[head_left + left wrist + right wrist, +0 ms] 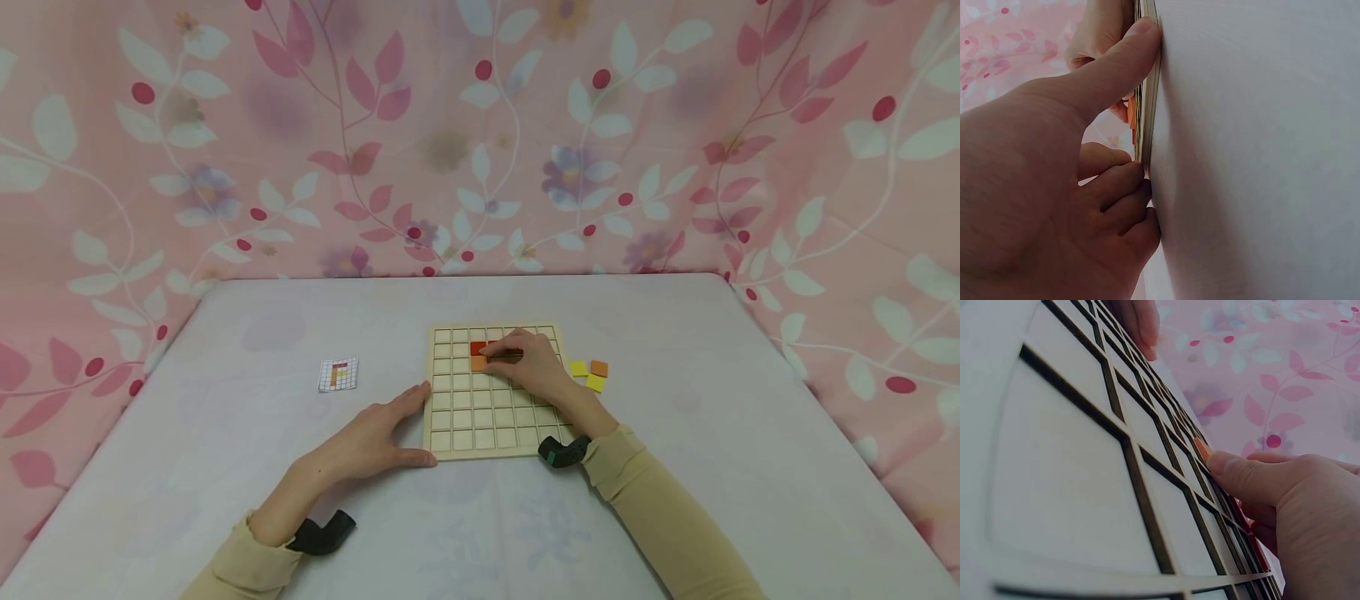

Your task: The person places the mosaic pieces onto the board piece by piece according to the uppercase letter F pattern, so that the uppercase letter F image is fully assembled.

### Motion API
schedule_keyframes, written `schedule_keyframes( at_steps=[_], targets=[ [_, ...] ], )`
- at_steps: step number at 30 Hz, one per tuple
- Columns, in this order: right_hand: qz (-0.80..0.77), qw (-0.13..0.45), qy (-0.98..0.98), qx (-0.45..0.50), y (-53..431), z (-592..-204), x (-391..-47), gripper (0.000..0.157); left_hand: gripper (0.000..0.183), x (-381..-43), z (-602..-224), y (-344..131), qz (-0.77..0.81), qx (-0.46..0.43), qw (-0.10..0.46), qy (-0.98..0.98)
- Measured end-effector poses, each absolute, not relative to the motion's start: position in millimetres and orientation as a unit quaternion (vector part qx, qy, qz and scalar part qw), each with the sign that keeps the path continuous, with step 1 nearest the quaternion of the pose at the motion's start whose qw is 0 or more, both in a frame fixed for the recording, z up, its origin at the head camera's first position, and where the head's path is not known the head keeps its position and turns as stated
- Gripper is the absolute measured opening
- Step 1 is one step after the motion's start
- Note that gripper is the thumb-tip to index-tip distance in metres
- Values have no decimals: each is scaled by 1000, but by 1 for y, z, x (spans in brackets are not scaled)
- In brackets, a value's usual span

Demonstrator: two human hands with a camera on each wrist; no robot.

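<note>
A square wooden grid board (484, 418) lies on the table. My left hand (367, 442) rests against its left side, with the thumb at the near left corner and the index finger farther up the edge. The right hand (532, 362) reaches over the board. Its thumb and fingertips pinch an orange tile (1202, 449), which also appears as an orange tile (478, 363) just below a red tile (477, 348). Under the right fingers more red (1239, 514) shows along the row, partly hidden by them.
Loose yellow tiles (595, 383) and an orange tile (599, 367) lie right of the board. To its left is a small pattern card (338, 375) with a coloured figure on a grid. A floral curtain (450, 150) rises behind the table.
</note>
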State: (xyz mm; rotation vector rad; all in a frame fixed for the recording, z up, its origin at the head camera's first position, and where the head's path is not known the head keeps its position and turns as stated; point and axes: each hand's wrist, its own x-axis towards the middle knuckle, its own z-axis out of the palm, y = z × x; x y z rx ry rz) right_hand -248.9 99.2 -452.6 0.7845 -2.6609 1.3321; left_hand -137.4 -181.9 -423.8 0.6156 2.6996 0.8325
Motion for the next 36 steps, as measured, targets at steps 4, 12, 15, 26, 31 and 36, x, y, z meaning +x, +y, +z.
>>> schedule_keyframes(
  at_steps=[4, 12, 15, 26, 31, 36],
  targets=[
    [436, 35, -861, 260, 100, -453, -249, 21, 101, -137, -423, -182, 284, 212, 124, 927],
    [431, 27, -867, 249, 100, -452, -249, 22, 102, -138, -423, -182, 281, 212, 123, 928],
    [430, 24, -869, 245, 100, -453, -250, 22, 102, -138, -423, -182, 281, 212, 123, 928],
    [433, 34, -863, 260, 100, -455, -250, 18, 102, -139, -425, -183, 285, 214, 123, 926],
    [432, 34, -863, 260, 100, -454, -250, 18, 102, -139, -425, -183, 287, 214, 125, 925],
    [440, 30, -859, 259, 100, -454, -248, 18, 102, -138, -425, -183, 288, 214, 124, 925]
  ],
)
